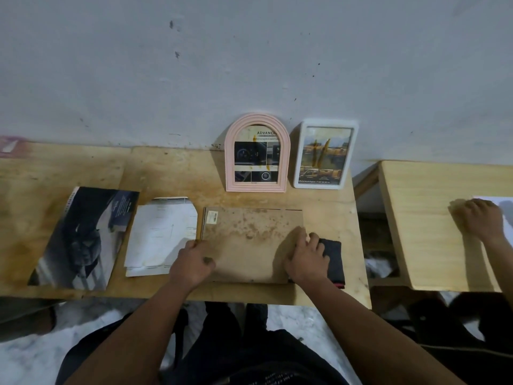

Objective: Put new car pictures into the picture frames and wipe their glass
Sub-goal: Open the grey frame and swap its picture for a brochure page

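With the brown backing board (pixel 249 240) lying flat near the worktop's (pixel 166 173) front edge, left hand (pixel 193 263) gripping its left edge and right hand (pixel 305 259) its right, fingers curled, lift evenly, sparing both smeared frames (pixel 256 154) at the back edge.

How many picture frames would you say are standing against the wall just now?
2: a pink arched frame left of a white rectangular frame, both at the table's back edge. No others show.
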Available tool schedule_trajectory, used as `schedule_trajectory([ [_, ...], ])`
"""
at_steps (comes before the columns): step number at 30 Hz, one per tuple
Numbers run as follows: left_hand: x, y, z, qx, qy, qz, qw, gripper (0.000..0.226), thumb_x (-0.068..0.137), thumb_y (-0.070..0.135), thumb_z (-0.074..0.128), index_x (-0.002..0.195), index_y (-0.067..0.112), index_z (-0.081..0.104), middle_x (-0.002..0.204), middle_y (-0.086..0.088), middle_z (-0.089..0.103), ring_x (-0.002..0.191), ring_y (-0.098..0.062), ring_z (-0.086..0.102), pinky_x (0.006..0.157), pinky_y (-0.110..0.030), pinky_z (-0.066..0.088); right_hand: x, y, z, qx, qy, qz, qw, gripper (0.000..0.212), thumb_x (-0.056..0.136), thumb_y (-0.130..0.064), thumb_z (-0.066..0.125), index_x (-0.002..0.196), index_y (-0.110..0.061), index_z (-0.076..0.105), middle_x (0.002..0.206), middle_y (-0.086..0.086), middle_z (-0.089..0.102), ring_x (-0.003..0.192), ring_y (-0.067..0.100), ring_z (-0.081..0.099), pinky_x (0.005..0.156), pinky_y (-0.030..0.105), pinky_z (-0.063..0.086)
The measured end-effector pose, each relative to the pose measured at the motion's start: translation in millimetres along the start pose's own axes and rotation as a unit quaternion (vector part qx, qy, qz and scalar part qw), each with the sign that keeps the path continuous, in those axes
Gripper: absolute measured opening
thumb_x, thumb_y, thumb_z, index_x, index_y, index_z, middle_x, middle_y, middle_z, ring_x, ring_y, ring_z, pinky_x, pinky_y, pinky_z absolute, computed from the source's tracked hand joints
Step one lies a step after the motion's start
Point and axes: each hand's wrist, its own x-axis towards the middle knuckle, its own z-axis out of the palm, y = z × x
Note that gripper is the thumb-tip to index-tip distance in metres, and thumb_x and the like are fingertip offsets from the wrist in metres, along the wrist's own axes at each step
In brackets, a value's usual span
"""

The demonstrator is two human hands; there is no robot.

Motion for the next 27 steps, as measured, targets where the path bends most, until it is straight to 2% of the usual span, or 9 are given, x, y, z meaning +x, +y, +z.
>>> schedule_trajectory([
  [2, 6, 5, -2, 0.060, 0.012, 0.026, 0.998, 0.057, 0.091, 0.034, 0.061, 0.145, 0.021, 0.049, 0.148, -0.005, 0.040, 0.131, -0.031, 0.042, 0.098, -0.046, 0.051, 9, -9, -6, -0.020, -0.001, -0.059, 0.998, 0.094, 0.091, -0.044, 0.062, 0.162, -0.022, 0.005, 0.167, 0.015, 0.007, 0.150, 0.043, 0.017, 0.113, 0.061, 0.034],
  [5, 25, 16, -3, 0.111, 0.020, 0.079, 0.990, 0.068, 0.090, 0.036, 0.061, 0.153, 0.022, 0.039, 0.163, -0.004, 0.022, 0.145, -0.034, 0.029, 0.107, -0.050, 0.046, 32, -20, -7, -0.050, -0.038, -0.132, 0.989, 0.096, 0.094, -0.051, 0.059, 0.163, -0.030, -0.006, 0.171, 0.013, -0.012, 0.157, 0.042, -0.010, 0.122, 0.065, 0.014],
  [8, 50, 27, -4, 0.137, 0.007, 0.082, 0.987, 0.089, 0.092, 0.047, 0.062, 0.163, 0.025, 0.013, 0.172, -0.006, -0.008, 0.159, -0.031, 0.000, 0.119, -0.054, 0.032, 51, -28, -4, -0.072, -0.064, -0.162, 0.982, 0.095, 0.095, -0.061, 0.054, 0.163, -0.033, -0.006, 0.170, 0.015, -0.019, 0.155, 0.045, -0.017, 0.122, 0.066, 0.006],
  [11, 62, 27, -2, 0.115, -0.020, 0.059, 0.991, 0.103, 0.088, 0.058, 0.067, 0.164, 0.026, 0.004, 0.171, -0.004, -0.018, 0.158, -0.024, -0.015, 0.123, -0.048, 0.027, 57, -29, 2, -0.084, -0.075, -0.179, 0.977, 0.091, 0.097, -0.063, 0.049, 0.163, -0.035, -0.007, 0.167, 0.014, -0.029, 0.153, 0.044, -0.025, 0.123, 0.065, 0.002],
  [15, 60, 20, 2, 0.111, -0.012, 0.062, 0.992, 0.109, 0.083, 0.059, 0.074, 0.164, 0.027, 0.008, 0.172, 0.000, -0.015, 0.158, -0.018, -0.015, 0.118, -0.044, 0.035, 61, -29, 5, -0.107, -0.088, -0.177, 0.974, 0.090, 0.098, -0.066, 0.044, 0.161, -0.037, -0.013, 0.164, 0.014, -0.036, 0.150, 0.043, -0.031, 0.124, 0.065, 0.001],
  [18, 60, 20, 1, 0.143, -0.005, 0.082, 0.986, 0.107, 0.084, 0.060, 0.072, 0.164, 0.025, 0.009, 0.172, -0.002, -0.012, 0.159, -0.024, -0.013, 0.121, -0.048, 0.035, 64, -30, 2, -0.128, -0.100, -0.175, 0.971, 0.091, 0.098, -0.067, 0.043, 0.160, -0.038, -0.017, 0.163, 0.015, -0.038, 0.150, 0.043, -0.031, 0.124, 0.064, 0.002],
  [21, 65, 26, -1, 0.219, -0.007, 0.128, 0.967, 0.105, 0.088, 0.065, 0.065, 0.164, 0.024, 0.005, 0.172, -0.004, -0.014, 0.158, -0.030, -0.013, 0.127, -0.053, 0.013, 64, -27, -2, -0.140, -0.116, -0.178, 0.967, 0.098, 0.096, -0.068, 0.048, 0.159, -0.040, -0.021, 0.161, 0.012, -0.042, 0.149, 0.040, -0.035, 0.124, 0.064, 0.003],
  [23, 70, 29, -5, 0.248, -0.028, 0.143, 0.958, 0.107, 0.088, 0.066, 0.062, 0.164, 0.025, -0.001, 0.171, -0.002, -0.018, 0.158, -0.026, -0.014, 0.127, -0.053, 0.000, 65, -23, -5, -0.135, -0.134, -0.180, 0.965, 0.106, 0.091, -0.070, 0.056, 0.157, -0.043, -0.023, 0.158, 0.008, -0.047, 0.148, 0.035, -0.039, 0.124, 0.065, -0.001],
  [27, 80, 29, -12, 0.241, -0.080, 0.132, 0.958, 0.110, 0.087, 0.067, 0.063, 0.164, 0.028, -0.006, 0.170, 0.003, -0.023, 0.158, -0.020, -0.014, 0.128, -0.055, -0.001, 67, -14, -13, -0.118, -0.157, -0.199, 0.960, 0.115, 0.085, -0.072, 0.062, 0.155, -0.047, -0.025, 0.155, 0.001, -0.052, 0.145, 0.028, -0.044, 0.122, 0.063, -0.004],
])
